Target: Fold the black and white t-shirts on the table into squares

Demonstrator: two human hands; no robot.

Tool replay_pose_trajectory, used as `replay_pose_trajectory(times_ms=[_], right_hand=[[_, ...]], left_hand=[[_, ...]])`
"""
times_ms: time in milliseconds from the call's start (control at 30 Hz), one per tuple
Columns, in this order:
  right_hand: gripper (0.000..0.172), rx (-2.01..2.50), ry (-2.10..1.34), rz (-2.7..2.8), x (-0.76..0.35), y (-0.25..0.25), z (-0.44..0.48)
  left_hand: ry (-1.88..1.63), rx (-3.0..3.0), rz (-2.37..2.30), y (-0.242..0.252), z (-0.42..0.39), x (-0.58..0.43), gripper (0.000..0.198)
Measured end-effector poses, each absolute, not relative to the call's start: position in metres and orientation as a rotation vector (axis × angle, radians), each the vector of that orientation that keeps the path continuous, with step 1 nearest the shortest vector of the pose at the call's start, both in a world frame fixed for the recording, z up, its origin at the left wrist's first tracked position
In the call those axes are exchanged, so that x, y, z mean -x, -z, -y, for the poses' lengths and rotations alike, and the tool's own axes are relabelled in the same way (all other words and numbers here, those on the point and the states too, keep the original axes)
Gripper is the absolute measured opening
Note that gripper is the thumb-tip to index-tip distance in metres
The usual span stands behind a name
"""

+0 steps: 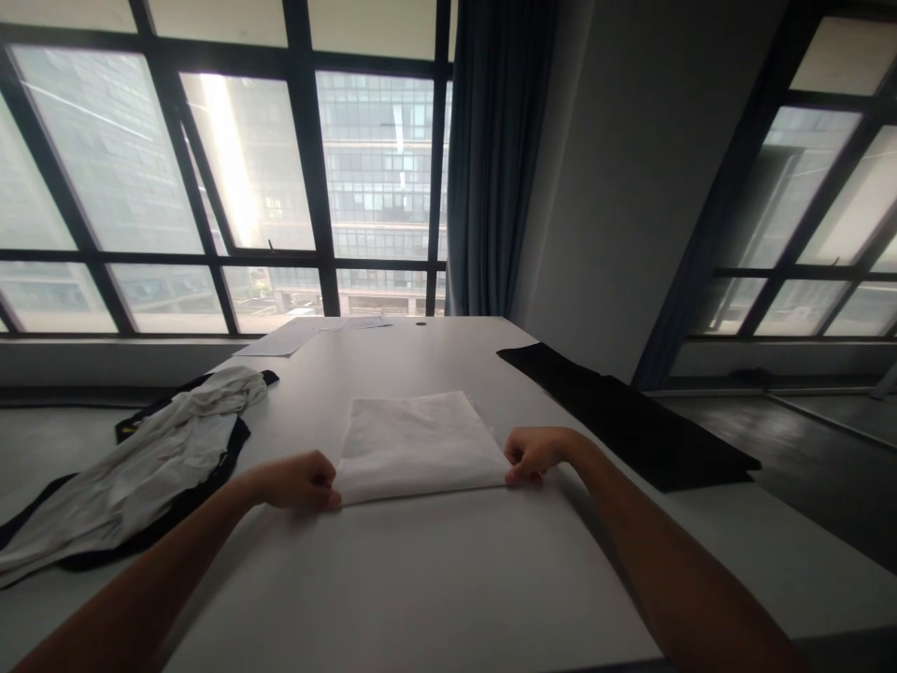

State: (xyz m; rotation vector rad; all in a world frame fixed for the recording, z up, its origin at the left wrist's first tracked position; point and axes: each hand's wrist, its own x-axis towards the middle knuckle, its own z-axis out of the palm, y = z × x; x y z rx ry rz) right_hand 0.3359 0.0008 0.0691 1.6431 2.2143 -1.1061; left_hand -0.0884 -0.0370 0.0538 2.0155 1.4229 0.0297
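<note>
White cloth (419,441) lies folded flat at table (434,579) centre. Near-left corner pinched by left hand (300,480), near-right corner by right hand (533,454); both closed on near edge. Crumpled garments (133,467) left, well apart; black cloth (631,421) right, near, overhangs table edge. Risks, as judged: uneven pull skews fold; layers slip if only top ply pinched; right forearm could snag black cloth.
</note>
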Motion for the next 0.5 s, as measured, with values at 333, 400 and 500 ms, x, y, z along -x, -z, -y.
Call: replay_pose_trajectory(times_ms=[333,400,500], right_hand=[[0.036,-2.466,0.504,-2.583,-0.297,-0.027,-0.044],[0.03,-2.499,0.519,-2.604,-0.291,-0.025,-0.047],[0.03,-2.61,0.442,-2.72,-0.291,-0.03,-0.045]], left_hand=[[-0.584,-1.902,-1.753,-0.027,0.016,0.071,0.056],[-0.668,-1.95,-1.76,-0.027,0.016,0.069,0.051],[-0.788,-1.992,-1.729,-0.029,0.016,0.07,0.049]])
